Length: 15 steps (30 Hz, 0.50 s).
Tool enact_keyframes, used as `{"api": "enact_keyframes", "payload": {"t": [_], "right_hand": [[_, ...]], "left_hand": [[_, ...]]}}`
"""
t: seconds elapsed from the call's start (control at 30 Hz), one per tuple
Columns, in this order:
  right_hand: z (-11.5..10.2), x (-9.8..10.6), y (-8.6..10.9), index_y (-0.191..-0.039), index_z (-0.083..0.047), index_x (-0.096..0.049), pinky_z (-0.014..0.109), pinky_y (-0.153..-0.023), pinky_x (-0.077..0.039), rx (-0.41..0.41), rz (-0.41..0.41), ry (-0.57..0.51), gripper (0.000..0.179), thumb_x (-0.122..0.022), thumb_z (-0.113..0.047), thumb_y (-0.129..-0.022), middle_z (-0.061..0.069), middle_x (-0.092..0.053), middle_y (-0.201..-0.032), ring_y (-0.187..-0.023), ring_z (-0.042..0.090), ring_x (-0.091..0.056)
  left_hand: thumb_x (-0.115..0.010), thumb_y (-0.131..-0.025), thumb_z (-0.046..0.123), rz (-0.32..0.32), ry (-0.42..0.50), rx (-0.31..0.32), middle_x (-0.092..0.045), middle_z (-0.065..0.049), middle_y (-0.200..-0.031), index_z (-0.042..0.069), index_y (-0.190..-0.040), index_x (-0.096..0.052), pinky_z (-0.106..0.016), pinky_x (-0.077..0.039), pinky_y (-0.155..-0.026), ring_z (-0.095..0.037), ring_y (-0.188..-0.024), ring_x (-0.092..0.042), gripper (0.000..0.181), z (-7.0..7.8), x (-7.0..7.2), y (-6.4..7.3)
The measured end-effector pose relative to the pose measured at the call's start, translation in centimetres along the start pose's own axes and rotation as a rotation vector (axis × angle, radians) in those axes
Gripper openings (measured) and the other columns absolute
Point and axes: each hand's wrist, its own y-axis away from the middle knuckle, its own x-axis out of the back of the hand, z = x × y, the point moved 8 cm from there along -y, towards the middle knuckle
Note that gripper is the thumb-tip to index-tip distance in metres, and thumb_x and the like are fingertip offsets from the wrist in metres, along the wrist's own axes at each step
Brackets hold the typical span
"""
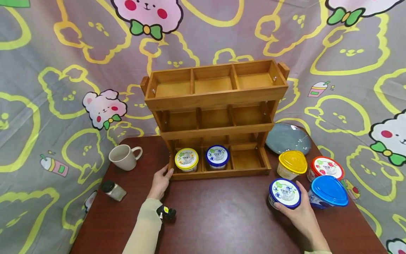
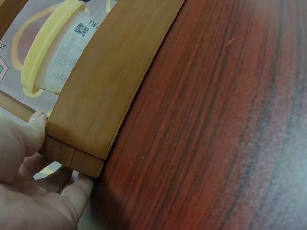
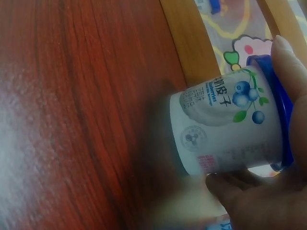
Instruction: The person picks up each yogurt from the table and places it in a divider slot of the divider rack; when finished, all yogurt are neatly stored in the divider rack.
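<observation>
One blueberry-print cup (image 1: 284, 193) lettered "皮子", red print (image 3: 207, 163) blurred, fills my right hand (image 1: 303, 216); my left hand (image 1: 160, 184) grips the wooden rack (image 1: 219, 97).

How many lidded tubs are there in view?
6: a yellow-rimmed tub and a blue-rimmed tub in the rack, bottom tier; a matching tub in the right hand; a yellow-lidded tub, a red-rimmed tub and a blue-lidded tub on the table, right side. The rack might hide more.

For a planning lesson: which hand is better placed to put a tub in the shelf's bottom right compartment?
Probably the right hand: it holds a blueberry tub nearby, while the left hand grips the shelf's left corner.
</observation>
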Motion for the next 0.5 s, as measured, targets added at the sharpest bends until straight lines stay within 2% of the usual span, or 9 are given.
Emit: {"api": "enact_keyframes", "payload": {"t": [0.13, 0.5], "right_hand": [[-0.02, 0.00, -0.08, -0.158, -0.010, 0.001, 0.072, -0.103, -0.028, 0.039, 0.028, -0.044, 0.123, -0.085, -0.043, -0.077, 0.031, -0.025, -0.149, -0.130, 0.052, -0.032], [-0.04, -0.08, -0.08, -0.157, -0.009, -0.005, 0.072, -0.102, -0.030, 0.070, 0.055, -0.091, 0.117, -0.085, -0.040, -0.078, 0.030, -0.029, -0.147, -0.128, 0.050, -0.035]], "left_hand": [[-0.057, -0.102, 0.017, -0.003, 0.005, 0.000, -0.042, -0.023, -0.149, -0.004, -0.147, -0.042, -0.050, -0.028, -0.114, -0.036, -0.139, -0.035, 0.052, 0.00, -0.02, -0.05], [-0.057, -0.102, 0.017, 0.000, 0.007, 0.016, -0.042, -0.023, -0.149, -0.002, -0.148, -0.042, -0.049, -0.027, -0.115, -0.035, -0.140, -0.034, 0.052, -0.15, 0.02, 0.07]]}}
